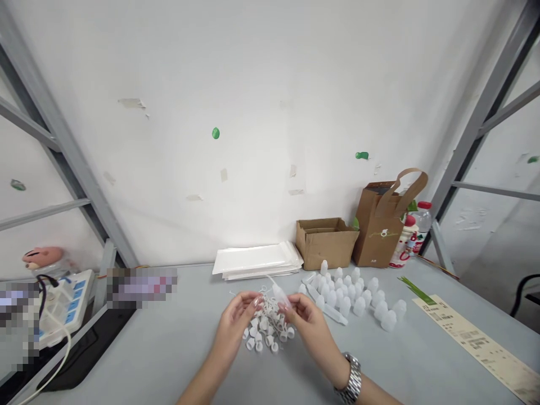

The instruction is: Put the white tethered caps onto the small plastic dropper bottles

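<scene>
Over a pile of small white caps with thin stems [264, 332], both hands are near each other. My right hand [306, 315] is closed on a translucent white bottle [279, 294], its thin tip pointing up and left. My left hand [242, 312] has its fingers pinched together at the pile's left edge; what lies between them is too small to make out. Several translucent white bottles [346, 292] stand on the grey table right of the pile, and a few lie on their sides among them.
Behind are a stack of white envelopes [257, 261], an open cardboard box [327, 247], a brown paper bag [377, 236] and drink bottles [415, 230]. A printed paper strip [476, 343] lies right; a power strip [70, 309] and a black object [90, 349] are left.
</scene>
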`<state>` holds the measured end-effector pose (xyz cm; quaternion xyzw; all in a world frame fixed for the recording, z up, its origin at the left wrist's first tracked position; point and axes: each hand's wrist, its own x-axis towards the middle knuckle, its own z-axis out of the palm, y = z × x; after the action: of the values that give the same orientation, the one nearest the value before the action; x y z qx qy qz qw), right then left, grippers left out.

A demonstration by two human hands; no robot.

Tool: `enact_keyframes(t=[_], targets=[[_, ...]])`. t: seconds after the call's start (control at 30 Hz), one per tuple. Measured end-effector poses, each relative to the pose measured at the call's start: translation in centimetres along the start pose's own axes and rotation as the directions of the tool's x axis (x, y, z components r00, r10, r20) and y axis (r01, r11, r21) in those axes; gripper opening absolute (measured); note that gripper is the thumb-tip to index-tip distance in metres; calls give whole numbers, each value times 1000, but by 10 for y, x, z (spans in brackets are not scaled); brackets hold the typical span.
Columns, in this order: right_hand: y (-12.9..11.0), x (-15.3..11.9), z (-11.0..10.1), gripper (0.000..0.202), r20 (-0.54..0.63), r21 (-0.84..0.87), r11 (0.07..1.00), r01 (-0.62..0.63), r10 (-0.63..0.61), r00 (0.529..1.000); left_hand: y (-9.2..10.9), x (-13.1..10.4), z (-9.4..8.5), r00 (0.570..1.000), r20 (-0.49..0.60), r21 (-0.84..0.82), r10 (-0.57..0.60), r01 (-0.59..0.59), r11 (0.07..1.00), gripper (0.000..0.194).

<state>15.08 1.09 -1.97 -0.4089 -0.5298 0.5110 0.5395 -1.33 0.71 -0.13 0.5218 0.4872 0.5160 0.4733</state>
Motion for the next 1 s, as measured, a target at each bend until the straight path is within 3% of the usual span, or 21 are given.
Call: enact_keyframes(t=[0.07, 0.2, 0.33, 0.53, 0.67, 0.8, 0.93, 1.0], targets=[[-5, 4, -4, 30, -26, 23, 1000, -12, 12, 1000, -2, 3, -7, 998, -17, 309, 66, -57, 949, 28], [-11, 7, -7, 34, -62, 12, 999, -30, 31, 998, -6, 6, -17, 995, 95, 734, 36, -94, 672, 16], [-12, 5, -5, 36, -30, 19, 999, -32, 32, 999, -13, 4, -16, 984, 168, 844, 55, -172, 509, 10], [-10, 2, -3, 33, 14, 13, 999, -36, 36, 999, -23, 3, -14, 985, 171, 862, 39, -169, 478, 13], [-8, 2, -3, 33, 33, 19, 999, -46, 45, 998, -21, 3, -13, 987, 137, 840, 83, -160, 518, 12], [-6, 3, -3, 35, 44, 15, 999, -49, 48, 998, -16, 4, -12, 989, 52, 705, 141, -136, 696, 13], [0, 3, -3, 36, 54, -5, 998, -56, 57, 997, -12, 6, -9, 998, -21, 358, 51, -40, 933, 19], [4, 1, -2, 35, 43, -55, 997, -49, 52, 998, -12, 8, -7, 1000, -6, 143, 17, -16, 990, 24]])
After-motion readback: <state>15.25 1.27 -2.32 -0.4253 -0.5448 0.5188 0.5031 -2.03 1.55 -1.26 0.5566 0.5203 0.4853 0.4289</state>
